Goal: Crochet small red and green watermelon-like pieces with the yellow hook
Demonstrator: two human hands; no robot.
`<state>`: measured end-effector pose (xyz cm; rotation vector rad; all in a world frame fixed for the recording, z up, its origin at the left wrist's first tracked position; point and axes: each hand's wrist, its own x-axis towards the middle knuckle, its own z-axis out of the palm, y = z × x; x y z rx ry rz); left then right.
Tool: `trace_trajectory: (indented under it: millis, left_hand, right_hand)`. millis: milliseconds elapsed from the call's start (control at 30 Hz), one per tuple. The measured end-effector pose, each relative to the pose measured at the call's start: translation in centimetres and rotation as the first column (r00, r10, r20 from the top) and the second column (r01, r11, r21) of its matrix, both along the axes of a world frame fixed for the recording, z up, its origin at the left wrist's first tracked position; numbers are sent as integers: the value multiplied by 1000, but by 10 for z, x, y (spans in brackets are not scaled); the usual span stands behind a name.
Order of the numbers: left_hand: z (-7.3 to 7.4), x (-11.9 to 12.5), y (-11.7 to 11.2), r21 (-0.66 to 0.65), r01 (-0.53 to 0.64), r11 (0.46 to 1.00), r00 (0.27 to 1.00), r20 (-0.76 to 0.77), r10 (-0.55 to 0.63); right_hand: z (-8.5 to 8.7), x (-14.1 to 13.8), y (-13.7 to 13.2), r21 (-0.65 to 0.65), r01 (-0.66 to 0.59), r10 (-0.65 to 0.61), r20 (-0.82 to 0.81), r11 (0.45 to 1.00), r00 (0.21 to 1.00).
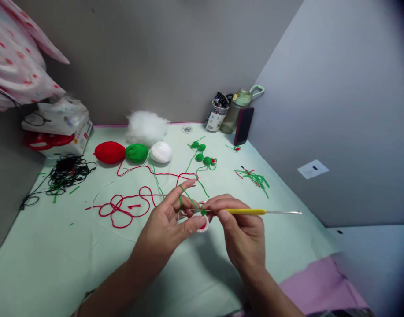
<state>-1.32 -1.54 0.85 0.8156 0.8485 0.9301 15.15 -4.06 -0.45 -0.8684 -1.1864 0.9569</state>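
My left hand [170, 218] pinches a small round crochet piece [203, 223], red in the middle with a white rim and a bit of green at its top edge. Green yarn [187, 193] loops around the fingers of that hand, and the index finger is raised. Closed around a crochet hook [246, 211] with a yellow handle is my right hand [243, 229]. The hook lies nearly level, its tip at the green stitches on the piece. Fingers partly cover both the tip and the piece.
Red [109, 152], green [136, 152] and white yarn balls [161, 152] sit behind my hands, before white stuffing [147, 127]. Loose red yarn [122, 207] lies left. Small green crochet balls [202, 148], yarn scraps [254, 177], a phone [243, 126] and a bottle [233, 112] stand farther right.
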Motion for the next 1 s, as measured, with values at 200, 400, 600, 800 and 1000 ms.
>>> trace_trajectory:
  millis: [200, 400, 600, 800, 1000]
  left_hand:
    - [-2, 2, -3, -2, -19, 1000, 998, -66, 19]
    - [-2, -2, 3, 52, 26, 998, 993, -114, -20]
    - [-2, -4, 4, 49, 19, 999, 996, -83, -15]
    - [-10, -4, 6, 66, 18, 998, 996, -88, -12]
    - [-7, -2, 5, 54, -43, 998, 997, -64, 47]
  right_hand:
    - [-5, -5, 3, -54, -33, 31, -36, 998, 999]
    - [-6, -4, 3, -116, 6, -8, -20, 993, 1000]
    - [-7, -3, 5, -210, -79, 44, -166, 974, 985]
    - [-9, -4, 2, -246, -88, 31, -224, 965, 974]
    - [-8, -5, 4, -209, -67, 20, -218, 976, 976]
